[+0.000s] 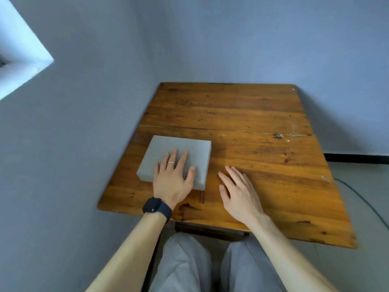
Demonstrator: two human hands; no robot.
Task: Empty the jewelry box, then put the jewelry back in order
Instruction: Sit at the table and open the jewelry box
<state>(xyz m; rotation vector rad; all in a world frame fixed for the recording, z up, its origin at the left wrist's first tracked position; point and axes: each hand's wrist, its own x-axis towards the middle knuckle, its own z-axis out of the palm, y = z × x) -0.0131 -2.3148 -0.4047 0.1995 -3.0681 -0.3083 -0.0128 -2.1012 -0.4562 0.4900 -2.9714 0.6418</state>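
At the frame's centre, a worn wooden table point(242, 127) is set against grey walls point(231, 39), the closed grey jewelry box point(179, 152) pressed under the flat, spread left hand point(171, 178), the right hand point(237, 192) held open, gripping nothing.

Jewelry box point(179, 152), centre left of frame: plain matte grey, no pattern. Table point(252, 127): orange-brown wood with dark grain streaks, knots and a pale seam line across it. Ring point(170, 163) on the left hand point(171, 182): silver. Wrist watch point(156, 208): black. Trousers point(185, 268), lower centre: light grey. Walls point(84, 123): blue-grey. Skirting point(357, 158) at right: black.
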